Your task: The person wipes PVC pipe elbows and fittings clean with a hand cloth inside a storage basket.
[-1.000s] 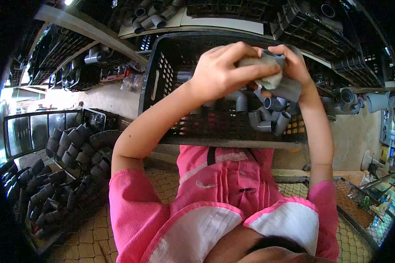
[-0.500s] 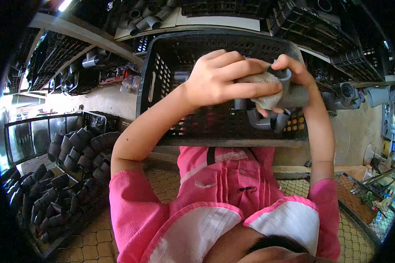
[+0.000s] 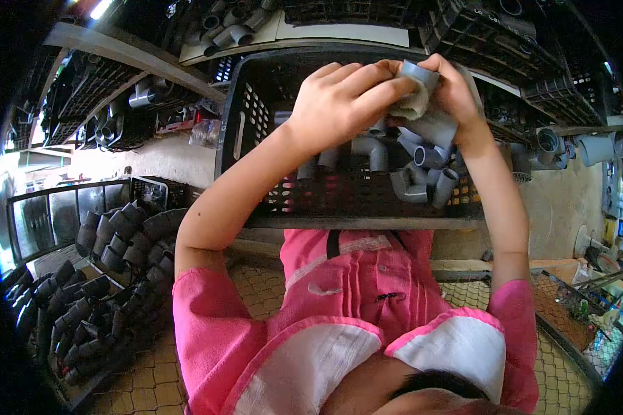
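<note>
My left hand has its fingers wrapped over a greyish-green cloth and presses it against a grey plastic pipe fitting. From the other side, my right hand grips the same fitting, with the thumb near its upper open end. The fitting is tilted, and the cloth and fingers hide part of it. Both hands are above a black plastic crate. Inside it lie several grey pipe elbows, one elbow near the middle and another elbow in a cluster to the right.
A large heap of dark pipe fittings lies low on the left. More black crates stand on shelves at the back. Grey pipe pieces sit to the right. A metal beam slants across the upper left.
Both hands have shifted slightly up and left with the fitting, which has turned. The cloth now bunches nearer the fitting's upper end, and more elbows show in the crate.
</note>
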